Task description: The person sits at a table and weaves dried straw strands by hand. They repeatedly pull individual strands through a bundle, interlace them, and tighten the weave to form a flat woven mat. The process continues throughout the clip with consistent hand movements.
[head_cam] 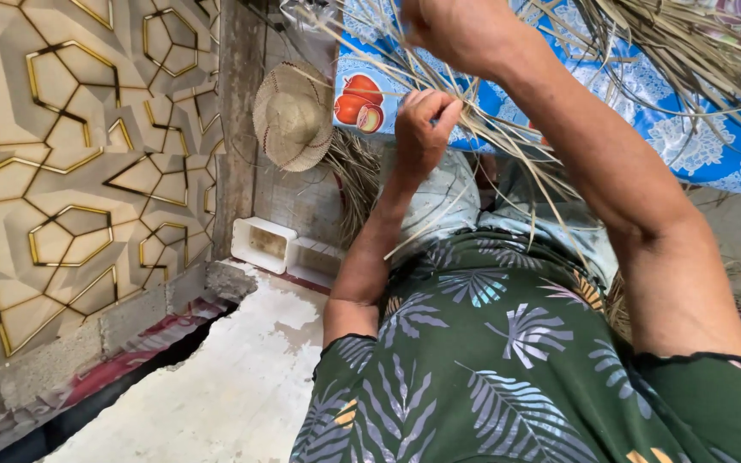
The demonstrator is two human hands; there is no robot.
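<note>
I see 2 bare hands up near the top of the view. My left hand (423, 129) is curled into a fist, closed tight on a bunch of dry straw strips (508, 129). My right hand (456, 30) is higher, right at the top edge, also among the strips; part of it is cut off, so I cannot tell if it is closed. The 2 hands are close but not touching.

The strips fan out past the hands, over a blue flowered cloth (696, 141) and down across my lap. More strips hang at the top right corner.

A round woven hat (293, 116) hangs on the wall, just left of my left hand. Below it, a white box (264, 243) sits at the foot of the wall. The pale floor (233, 386) on the left is open. A patterned wall (70, 171) with gold lines fills the left side.
</note>
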